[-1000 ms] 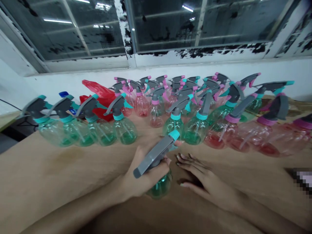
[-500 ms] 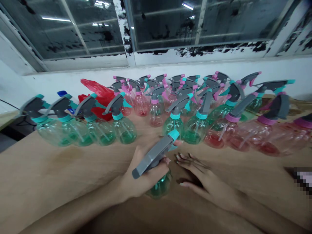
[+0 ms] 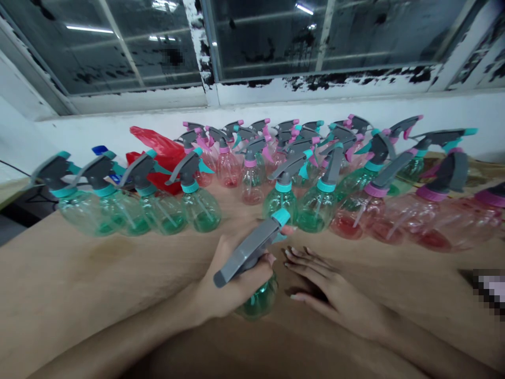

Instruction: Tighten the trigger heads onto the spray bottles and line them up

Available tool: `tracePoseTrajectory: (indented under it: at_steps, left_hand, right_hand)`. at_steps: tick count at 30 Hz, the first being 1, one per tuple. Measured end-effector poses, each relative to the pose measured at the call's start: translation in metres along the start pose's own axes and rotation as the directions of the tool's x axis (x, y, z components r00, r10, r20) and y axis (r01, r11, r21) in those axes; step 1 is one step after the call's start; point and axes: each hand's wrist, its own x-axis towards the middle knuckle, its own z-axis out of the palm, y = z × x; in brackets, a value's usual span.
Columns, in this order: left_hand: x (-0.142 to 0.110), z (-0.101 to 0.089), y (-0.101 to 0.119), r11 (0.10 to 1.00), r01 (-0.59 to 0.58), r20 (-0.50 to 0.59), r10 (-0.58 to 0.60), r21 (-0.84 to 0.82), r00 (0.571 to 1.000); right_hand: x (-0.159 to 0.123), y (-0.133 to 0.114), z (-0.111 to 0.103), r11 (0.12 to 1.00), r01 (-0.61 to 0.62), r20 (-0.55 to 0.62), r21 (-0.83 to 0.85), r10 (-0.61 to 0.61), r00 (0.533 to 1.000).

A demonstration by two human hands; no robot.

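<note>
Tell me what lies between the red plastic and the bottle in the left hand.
In the head view, a green bottle, then a strip of table, then the left hand lie between the red plastic and the held bottle.

the held bottle (image 3: 258,301) looks like clear, glossy plastic, its spray head (image 3: 249,251) smooth plastic with a dull sheen. the table (image 3: 142,281) is smooth, matt wood, the bag (image 3: 158,145) thin, crinkled, shiny plastic.
</note>
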Motion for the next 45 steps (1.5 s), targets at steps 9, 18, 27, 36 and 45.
tracePoseTrajectory:
  at_steps: [9,18,27,36,45]
  left_hand:
    - [0.001,-0.0005,0.0014,1.0,0.006,0.004,-0.006,-0.002,1.0]
    - [-0.0032,-0.0005,-0.0026,0.999,0.04,0.016,-0.04,-0.006,0.999]
    - [-0.0004,-0.0062,0.0014,0.996,0.034,0.067,-0.029,-0.08,0.997]
    - [-0.0037,-0.0076,-0.0065,0.995,0.094,0.114,-0.089,-0.037,0.99]
    - [0.0028,-0.0016,-0.0007,0.996,0.084,0.035,-0.084,0.009,0.996]
  right_hand:
    - [0.0007,0.002,0.0001,0.999,0.013,0.05,-0.051,-0.011,0.999]
    - [0.0008,-0.0001,-0.001,1.0,0.01,0.009,-0.009,-0.01,1.0]
    - [-0.0003,0.0024,0.0009,1.0,0.023,-0.019,0.009,-0.023,1.0]
    - [0.0013,0.0011,-0.0008,1.0,0.025,0.006,0.016,-0.025,1.0]
    - [0.0011,0.002,-0.0005,0.999,0.035,-0.008,0.009,-0.034,0.999]
